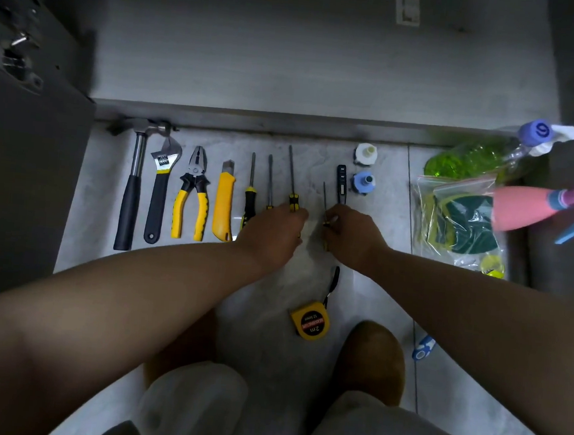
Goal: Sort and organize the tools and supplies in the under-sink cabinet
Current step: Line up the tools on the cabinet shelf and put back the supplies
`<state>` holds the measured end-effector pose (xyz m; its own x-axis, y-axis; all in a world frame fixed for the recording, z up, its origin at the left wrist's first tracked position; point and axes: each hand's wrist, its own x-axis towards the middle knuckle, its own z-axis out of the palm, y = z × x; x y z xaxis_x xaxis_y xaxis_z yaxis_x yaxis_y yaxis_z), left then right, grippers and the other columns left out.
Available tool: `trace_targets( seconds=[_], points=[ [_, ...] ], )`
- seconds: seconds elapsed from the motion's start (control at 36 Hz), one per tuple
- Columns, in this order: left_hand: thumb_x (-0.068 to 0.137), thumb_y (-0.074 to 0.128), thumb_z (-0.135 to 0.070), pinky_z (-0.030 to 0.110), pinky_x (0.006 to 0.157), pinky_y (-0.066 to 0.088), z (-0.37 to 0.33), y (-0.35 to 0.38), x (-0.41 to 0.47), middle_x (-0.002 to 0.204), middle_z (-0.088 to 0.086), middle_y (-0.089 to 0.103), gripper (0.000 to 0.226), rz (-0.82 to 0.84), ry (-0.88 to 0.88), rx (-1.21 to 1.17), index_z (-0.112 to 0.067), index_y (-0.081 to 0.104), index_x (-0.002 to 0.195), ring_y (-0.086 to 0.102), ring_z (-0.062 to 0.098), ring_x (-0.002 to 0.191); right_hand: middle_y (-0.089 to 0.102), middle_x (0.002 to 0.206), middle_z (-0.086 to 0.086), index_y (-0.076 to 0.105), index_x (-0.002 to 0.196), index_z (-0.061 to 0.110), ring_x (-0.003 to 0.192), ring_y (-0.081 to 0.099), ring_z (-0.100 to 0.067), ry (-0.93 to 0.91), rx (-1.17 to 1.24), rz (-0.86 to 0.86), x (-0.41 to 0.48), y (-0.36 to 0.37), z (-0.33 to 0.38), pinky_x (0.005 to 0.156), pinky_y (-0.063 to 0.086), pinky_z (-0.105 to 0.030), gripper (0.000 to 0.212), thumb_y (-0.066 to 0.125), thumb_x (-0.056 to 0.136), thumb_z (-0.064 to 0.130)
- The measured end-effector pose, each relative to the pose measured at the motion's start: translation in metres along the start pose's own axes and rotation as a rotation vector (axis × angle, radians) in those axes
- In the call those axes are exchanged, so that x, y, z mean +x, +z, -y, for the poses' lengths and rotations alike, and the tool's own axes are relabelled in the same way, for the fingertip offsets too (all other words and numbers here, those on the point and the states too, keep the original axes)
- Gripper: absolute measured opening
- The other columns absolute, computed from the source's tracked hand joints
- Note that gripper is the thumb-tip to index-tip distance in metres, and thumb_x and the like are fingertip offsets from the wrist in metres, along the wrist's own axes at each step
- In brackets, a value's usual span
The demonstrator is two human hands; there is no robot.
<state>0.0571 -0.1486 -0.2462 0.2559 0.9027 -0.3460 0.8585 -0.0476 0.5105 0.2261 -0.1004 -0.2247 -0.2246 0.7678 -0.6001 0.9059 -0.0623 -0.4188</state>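
Tape measure (309,323) nearest. Just beyond it, right hand (352,236) pinches thin screwdriver (324,199) by the handle. Beyond-left, left hand (272,231) covers long screwdriver (292,180) handle; grip not discernible. Farther left of tape: utility knife (224,205), pliers (193,192), wrench (159,186), hammer (133,184).
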Motion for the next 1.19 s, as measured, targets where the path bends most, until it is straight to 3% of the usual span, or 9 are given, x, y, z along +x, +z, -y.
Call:
trace_targets(
  seconds=[0.11,0.25,0.33,0.44,0.53,0.61,0.69,1.03,1.19],
  points=[
    [0.097,0.053,-0.009,0.039,0.067,0.050,-0.002,0.000,0.001,0.100,0.015,0.062,0.014,0.017,0.033,0.087,-0.007,0.058,0.110,0.064,0.031,0.089,0.066,0.105,-0.010,0.061,0.112,0.012,0.095,0.063,-0.028,0.034,-0.005,-0.006,0.005,0.004,0.003,0.085,0.056,-0.044,0.020,0.058,0.096,0.025],
    [0.095,0.051,-0.001,0.035,0.059,0.039,-0.004,0.004,-0.003,0.095,0.013,0.063,0.020,0.019,0.055,0.142,-0.009,0.057,0.112,0.065,0.030,0.082,0.064,0.103,-0.009,0.059,0.103,0.014,0.092,0.063,-0.026,0.057,-0.040,0.026,0.015,0.004,0.012,0.079,0.055,-0.038,0.018,0.062,0.093,0.028],
    [0.098,0.049,-0.003,0.034,0.062,0.042,-0.005,0.004,-0.007,0.100,0.013,0.063,0.027,0.028,0.064,0.155,-0.009,0.058,0.122,0.066,0.030,0.087,0.064,0.104,-0.009,0.060,0.105,0.013,0.092,0.064,-0.025,0.064,-0.056,0.050,0.022,0.005,0.019,0.077,0.056,-0.037,0.020,0.065,0.090,0.026],
    [0.095,0.054,-0.007,0.034,0.061,0.038,-0.005,0.001,-0.015,0.116,0.012,0.058,0.033,-0.049,0.023,0.241,-0.013,0.056,0.127,0.061,0.032,0.100,0.061,0.105,-0.008,0.057,0.111,0.015,0.090,0.059,-0.023,0.078,-0.062,0.033,0.024,0.011,0.023,0.070,0.046,-0.032,0.027,0.066,0.089,0.026],
    [0.088,0.061,-0.012,0.036,0.074,0.038,-0.003,-0.001,-0.017,0.117,0.011,0.054,0.033,-0.148,0.015,0.359,-0.015,0.057,0.121,0.052,0.030,0.109,0.059,0.102,-0.008,0.052,0.112,0.014,0.087,0.058,-0.023,0.098,-0.031,0.006,0.022,0.017,0.021,0.070,0.046,-0.033,0.033,0.069,0.088,0.029],
    [0.089,0.059,-0.024,0.039,0.097,0.038,0.004,-0.003,-0.011,0.129,0.008,0.049,0.046,-0.160,0.020,0.444,-0.021,0.050,0.133,0.044,0.029,0.122,0.060,0.108,-0.011,0.055,0.112,0.011,0.094,0.060,-0.027,0.110,-0.040,-0.001,0.020,0.020,0.018,0.077,0.052,-0.037,0.032,0.068,0.088,0.028],
    [0.091,0.058,-0.030,0.040,0.106,0.034,0.007,-0.004,-0.007,0.138,0.006,0.048,0.054,-0.103,-0.008,0.449,-0.020,0.046,0.142,0.039,0.029,0.131,0.062,0.112,-0.012,0.060,0.110,0.010,0.099,0.062,-0.027,0.108,-0.051,0.003,0.019,0.021,0.017,0.083,0.054,-0.036,0.027,0.066,0.090,0.027],
    [0.090,0.061,-0.038,0.040,0.104,0.033,0.008,-0.004,-0.009,0.135,0.005,0.051,0.055,-0.099,-0.019,0.463,-0.018,0.050,0.140,0.040,0.029,0.130,0.065,0.111,-0.012,0.064,0.108,0.008,0.101,0.063,-0.028,0.092,-0.045,0.002,0.015,0.022,0.021,0.083,0.054,-0.035,0.024,0.064,0.092,0.025],
    [0.084,0.070,-0.043,0.040,0.104,0.034,0.010,-0.003,-0.012,0.133,0.006,0.053,0.061,-0.107,-0.005,0.433,-0.017,0.053,0.137,0.044,0.029,0.127,0.052,0.117,-0.014,0.057,0.112,0.009,0.096,0.061,-0.033,-0.081,-0.235,-0.055,0.007,0.004,0.008,0.081,0.054,-0.040,0.026,0.063,0.091,0.022]
  ],
)
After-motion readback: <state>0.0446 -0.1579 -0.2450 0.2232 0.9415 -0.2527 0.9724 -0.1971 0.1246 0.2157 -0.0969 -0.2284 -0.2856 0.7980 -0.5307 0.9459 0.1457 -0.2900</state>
